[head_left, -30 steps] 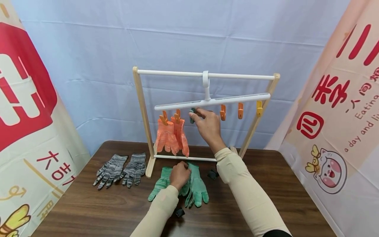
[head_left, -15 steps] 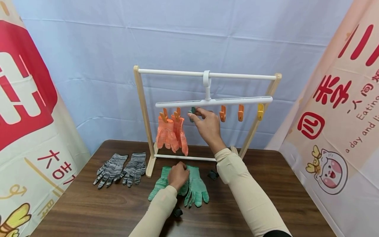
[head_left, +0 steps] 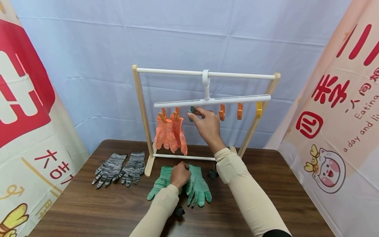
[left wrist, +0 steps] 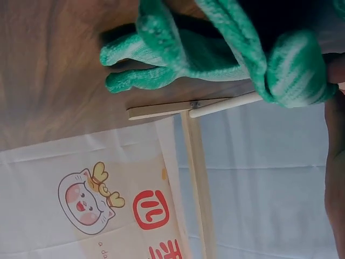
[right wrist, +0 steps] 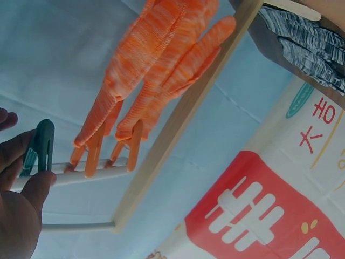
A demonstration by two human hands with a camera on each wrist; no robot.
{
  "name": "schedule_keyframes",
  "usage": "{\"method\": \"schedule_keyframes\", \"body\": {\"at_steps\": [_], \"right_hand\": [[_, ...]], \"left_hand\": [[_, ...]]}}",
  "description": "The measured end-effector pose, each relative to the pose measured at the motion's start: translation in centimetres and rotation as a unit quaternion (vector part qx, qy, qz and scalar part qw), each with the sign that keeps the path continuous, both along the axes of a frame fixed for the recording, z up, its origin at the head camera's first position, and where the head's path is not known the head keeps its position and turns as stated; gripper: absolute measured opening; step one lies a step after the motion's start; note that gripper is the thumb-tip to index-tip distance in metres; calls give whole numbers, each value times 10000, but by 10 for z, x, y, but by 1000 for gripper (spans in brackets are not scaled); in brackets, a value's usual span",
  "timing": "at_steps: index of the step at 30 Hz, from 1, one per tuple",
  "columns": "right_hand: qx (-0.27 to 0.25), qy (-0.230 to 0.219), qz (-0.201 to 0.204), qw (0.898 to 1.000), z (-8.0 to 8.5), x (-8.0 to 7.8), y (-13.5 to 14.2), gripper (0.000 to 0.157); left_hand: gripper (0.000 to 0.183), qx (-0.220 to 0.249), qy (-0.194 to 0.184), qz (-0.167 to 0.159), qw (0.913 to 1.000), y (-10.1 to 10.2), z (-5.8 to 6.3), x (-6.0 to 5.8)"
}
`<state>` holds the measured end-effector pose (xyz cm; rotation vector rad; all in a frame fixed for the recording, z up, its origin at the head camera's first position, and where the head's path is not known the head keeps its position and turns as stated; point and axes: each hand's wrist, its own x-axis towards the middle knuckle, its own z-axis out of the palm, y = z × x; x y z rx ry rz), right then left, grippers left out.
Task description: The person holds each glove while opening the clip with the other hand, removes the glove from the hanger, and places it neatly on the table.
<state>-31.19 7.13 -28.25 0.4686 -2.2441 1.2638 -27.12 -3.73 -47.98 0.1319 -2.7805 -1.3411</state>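
Observation:
My right hand (head_left: 207,126) pinches a dark green clothespin (right wrist: 45,145) hanging under the white hanger (head_left: 237,99), with thumb and fingers on either side of it. Two orange gloves (head_left: 164,135) hang left of it, held by orange clothespins (right wrist: 95,154). Lower down, my left hand (head_left: 180,176) grips the cuff area of a green glove (left wrist: 294,67); the fingertips are mostly hidden. Both green gloves lie on the table in the head view, the second green glove (head_left: 199,187) just right of that hand.
A wooden rack (head_left: 141,112) with a white top bar (head_left: 171,72) carries the hanger. More orange clothespins (head_left: 240,112) and a yellow clothespin (head_left: 259,110) hang at its right. Grey striped gloves (head_left: 111,168) lie on the brown table (head_left: 97,210) at left.
The hanger has swung slightly, its left end dipping again after standing more level. The right green glove has shifted a little to the right. My right hand keeps its pinch on the clothespin.

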Motion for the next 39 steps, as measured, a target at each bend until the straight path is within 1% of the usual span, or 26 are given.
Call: {"method": "schedule_keyframes", "body": {"at_steps": [4, 6, 10, 13, 19, 22, 26, 32, 36, 39], "right_hand": [[-18, -50, 8, 10000, 0, 1, 0, 44], [-13, -60, 9, 10000, 0, 1, 0, 43], [-13, -35, 35, 10000, 0, 1, 0, 43], [-24, -27, 50, 10000, 1, 1, 0, 43], [-41, -67, 74, 9999, 0, 1, 0, 43], [-47, -74, 81, 9999, -1, 1, 0, 44], [-48, -88, 57, 9999, -2, 0, -1, 44], [-128, -79, 43, 9999, -3, -1, -2, 41], [-198, -56, 53, 9998, -2, -2, -3, 40], [-208, -62, 44, 9998, -2, -2, -3, 39]], "left_hand": [[21, 149, -46, 32, 9999, 2, 0, 1], [22, 92, -75, 46, 9999, 2, -1, 0], [23, -218, -148, 87, 9996, 0, -3, -1], [24, -413, -208, 87, 9989, -2, -2, -1], [23, -495, -84, 30, 9987, -9, -1, 2], [22, -459, -57, 69, 9989, -15, 2, 1], [20, -312, 10, 227, 9993, -24, 10, 0], [17, -195, 371, 537, 9977, -39, 26, 0], [15, 84, 650, 600, 9960, -44, 39, 2], [16, 261, 896, 549, 9941, -47, 52, 4]]}}
